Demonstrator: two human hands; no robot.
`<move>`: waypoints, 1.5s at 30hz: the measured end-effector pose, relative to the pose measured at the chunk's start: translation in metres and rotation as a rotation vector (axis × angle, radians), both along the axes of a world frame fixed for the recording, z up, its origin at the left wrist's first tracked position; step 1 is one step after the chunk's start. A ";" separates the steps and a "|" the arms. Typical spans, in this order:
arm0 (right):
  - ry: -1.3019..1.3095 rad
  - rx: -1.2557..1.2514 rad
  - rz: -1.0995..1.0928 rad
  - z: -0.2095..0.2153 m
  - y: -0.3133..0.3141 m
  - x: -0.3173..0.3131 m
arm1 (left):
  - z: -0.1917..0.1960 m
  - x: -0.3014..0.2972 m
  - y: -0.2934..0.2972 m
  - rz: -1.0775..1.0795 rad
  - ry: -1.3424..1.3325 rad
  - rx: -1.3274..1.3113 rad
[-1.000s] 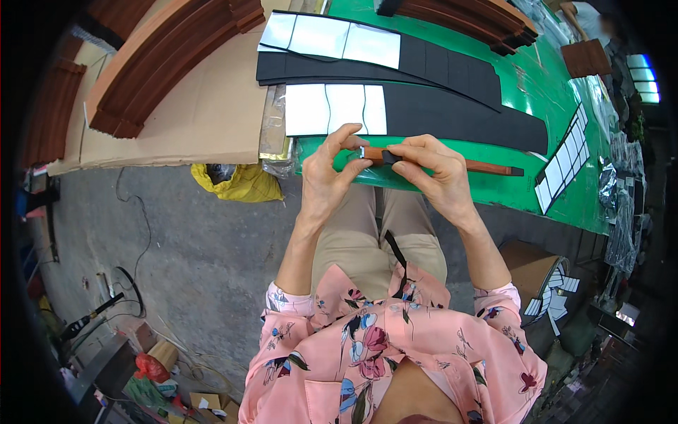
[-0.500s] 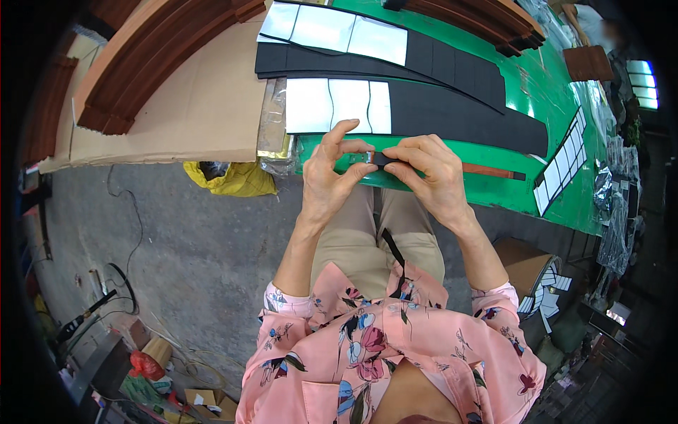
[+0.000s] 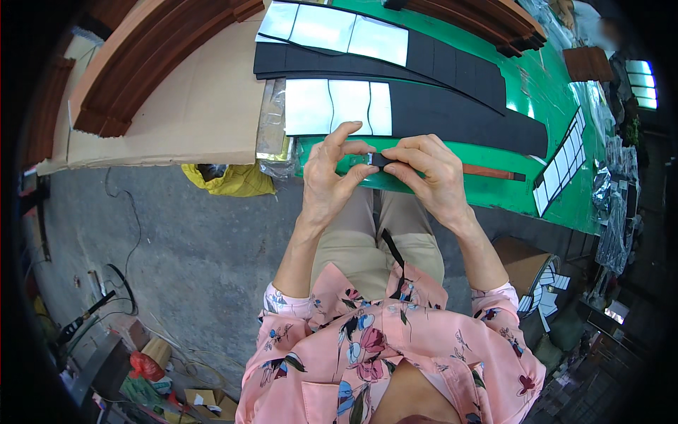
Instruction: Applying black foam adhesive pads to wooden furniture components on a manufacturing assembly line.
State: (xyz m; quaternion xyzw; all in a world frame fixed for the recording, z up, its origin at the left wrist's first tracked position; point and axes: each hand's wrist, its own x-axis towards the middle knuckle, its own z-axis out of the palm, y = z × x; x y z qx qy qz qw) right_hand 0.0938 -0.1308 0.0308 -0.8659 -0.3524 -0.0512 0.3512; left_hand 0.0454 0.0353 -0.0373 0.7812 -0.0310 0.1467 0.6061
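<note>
In front of me, at the near edge of the green table, both hands meet over a small black piece (image 3: 380, 160) with a pale end. My left hand (image 3: 326, 174) brings thumb and index finger to the pale end, its other fingers raised. My right hand (image 3: 431, 169) pinches the black piece from the right, fingers closed together. A reddish-brown wooden strip (image 3: 487, 171) with a black end shows beyond my right hand; whether it joins the black piece is hidden by that hand.
Black foam sheets (image 3: 466, 116) with white backing panels (image 3: 339, 106) lie just beyond my hands on the green table (image 3: 565, 191). Cardboard (image 3: 198, 120) bears a curved wooden moulding (image 3: 141, 71) at left. A yellow bag (image 3: 229, 180) sits below it. A white-gridded strip (image 3: 560, 162) lies right.
Both hands stay nearly in place. The orange-brown edge at the small piece's left end has given way to a pale one.
</note>
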 end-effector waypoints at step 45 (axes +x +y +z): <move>-0.051 0.036 -0.050 -0.007 -0.029 -0.014 | 0.001 0.003 -0.005 0.018 -0.302 0.241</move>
